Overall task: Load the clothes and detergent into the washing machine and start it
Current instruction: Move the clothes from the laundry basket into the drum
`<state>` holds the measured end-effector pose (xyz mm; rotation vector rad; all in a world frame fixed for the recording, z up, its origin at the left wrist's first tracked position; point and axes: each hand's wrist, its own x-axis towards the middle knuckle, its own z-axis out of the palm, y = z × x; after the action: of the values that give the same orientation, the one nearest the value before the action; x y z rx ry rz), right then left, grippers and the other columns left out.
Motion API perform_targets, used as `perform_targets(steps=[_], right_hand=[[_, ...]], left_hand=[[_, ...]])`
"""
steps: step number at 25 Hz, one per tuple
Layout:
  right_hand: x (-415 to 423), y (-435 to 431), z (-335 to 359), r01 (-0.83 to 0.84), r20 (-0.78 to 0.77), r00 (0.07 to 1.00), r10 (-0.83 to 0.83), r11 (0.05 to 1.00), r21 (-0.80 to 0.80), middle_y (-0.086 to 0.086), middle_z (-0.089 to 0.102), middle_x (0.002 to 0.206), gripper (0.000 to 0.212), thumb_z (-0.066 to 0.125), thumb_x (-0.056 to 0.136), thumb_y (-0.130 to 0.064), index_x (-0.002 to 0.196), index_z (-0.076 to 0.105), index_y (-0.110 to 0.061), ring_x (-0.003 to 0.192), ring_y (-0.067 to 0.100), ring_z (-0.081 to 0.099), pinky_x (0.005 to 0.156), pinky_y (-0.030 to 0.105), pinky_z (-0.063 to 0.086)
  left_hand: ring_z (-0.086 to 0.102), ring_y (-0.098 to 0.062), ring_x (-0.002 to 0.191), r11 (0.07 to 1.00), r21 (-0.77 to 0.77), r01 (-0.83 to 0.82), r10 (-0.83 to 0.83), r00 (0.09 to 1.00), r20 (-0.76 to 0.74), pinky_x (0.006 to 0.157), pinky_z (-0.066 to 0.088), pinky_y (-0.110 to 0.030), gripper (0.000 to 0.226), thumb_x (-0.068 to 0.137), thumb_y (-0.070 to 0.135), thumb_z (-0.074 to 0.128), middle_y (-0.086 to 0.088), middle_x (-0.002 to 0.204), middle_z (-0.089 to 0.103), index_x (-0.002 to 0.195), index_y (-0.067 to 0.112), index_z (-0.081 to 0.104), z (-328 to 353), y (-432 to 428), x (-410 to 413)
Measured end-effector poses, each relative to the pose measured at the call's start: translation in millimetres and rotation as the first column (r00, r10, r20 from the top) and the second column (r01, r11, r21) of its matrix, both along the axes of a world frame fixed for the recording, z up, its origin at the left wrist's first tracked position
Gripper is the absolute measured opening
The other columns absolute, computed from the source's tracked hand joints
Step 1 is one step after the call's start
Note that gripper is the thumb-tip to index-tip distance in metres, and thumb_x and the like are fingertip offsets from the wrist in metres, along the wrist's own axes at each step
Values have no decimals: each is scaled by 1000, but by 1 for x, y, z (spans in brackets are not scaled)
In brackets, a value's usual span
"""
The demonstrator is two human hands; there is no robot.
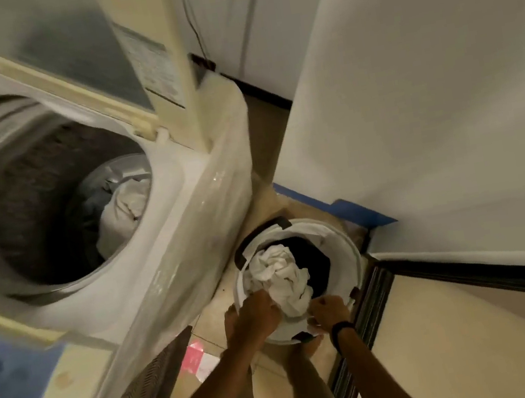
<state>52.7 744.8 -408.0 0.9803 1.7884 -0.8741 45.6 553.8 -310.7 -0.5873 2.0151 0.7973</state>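
One washing machine (81, 193), left of frame, lid up. One laundry basket (349, 254), lower centre. Two hands: left hand (258, 313), right hand (328, 308). One wristband (341, 326). One pink-and-white packet (199, 360) on floor, lower centre.

Both forearms are bare, with no sleeves showing. A dark band (341, 327) circles the right wrist, just behind the right hand (327, 309). The left hand (258, 313) wears nothing; its fingers (265, 300) carry no visible rings.
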Motion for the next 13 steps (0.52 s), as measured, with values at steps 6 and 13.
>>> perform_targets(steps=[6,13], right_hand=[[-11,7,-211,-243,-59,968,243,970,17,14,51,140,67,67,86,-39,140,44,-6,130,31,47,106,36,41],[-17,-13,-261,127,-158,977,-145,985,-118,15,61,129,54,65,80,-42,125,62,-12,119,35,56,102,41,46]], left_hand=[[52,-34,123,996,-72,-60,59,998,-20,100,42,-35,45,88,24,59,-18,133,54,130,9,50,-242,36,-34],[54,-29,123,978,-8,-207,206,975,-84,100,46,-35,61,84,13,64,-14,136,53,140,16,41,-291,27,-16]])
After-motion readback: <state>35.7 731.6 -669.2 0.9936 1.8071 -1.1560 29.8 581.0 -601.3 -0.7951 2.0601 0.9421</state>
